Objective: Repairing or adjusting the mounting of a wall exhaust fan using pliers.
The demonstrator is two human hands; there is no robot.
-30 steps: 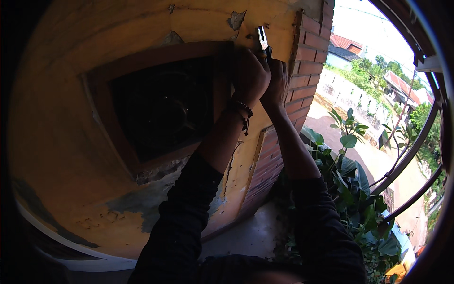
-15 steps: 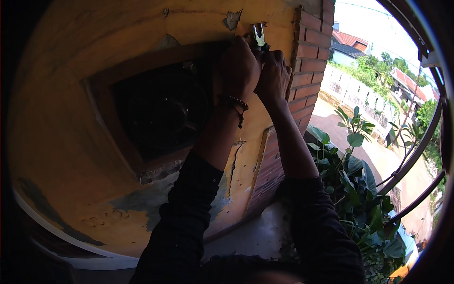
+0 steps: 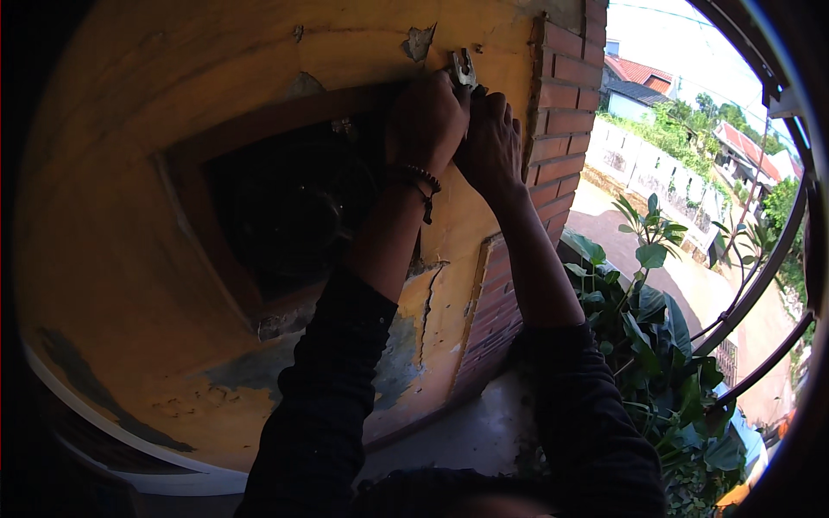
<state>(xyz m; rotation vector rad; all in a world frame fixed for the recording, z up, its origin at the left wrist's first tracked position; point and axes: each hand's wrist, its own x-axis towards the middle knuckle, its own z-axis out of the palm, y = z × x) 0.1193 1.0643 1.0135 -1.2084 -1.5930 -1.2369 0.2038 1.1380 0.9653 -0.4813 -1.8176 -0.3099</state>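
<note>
The right grip (image 3: 490,148) is clamped on pliers (image 3: 465,69), whose metal head points up above the two hands. Close beside it is the left grip (image 3: 428,119), its fingers hidden, so its state cannot be told. Around them: a yellow wall (image 3: 112,216), dark window (image 3: 285,203) at left, bricks (image 3: 566,95) at right.

In the upper middle of the frame, between both bare hands, silver metal pliers (image 3: 465,71), before the yellow plastered wall (image 3: 112,250). Below these pliers, the left hand (image 3: 429,119), and just at its right, the right hand (image 3: 490,147). Left of both hands, in the wall, a brown four-sided window frame (image 3: 216,250). Right of both, a vertical strip of reddish rectangular bricks (image 3: 561,121). In the lower right, green broad-leaved plants (image 3: 652,319); beyond, toward upper right, a long white wall (image 3: 652,168).
</note>
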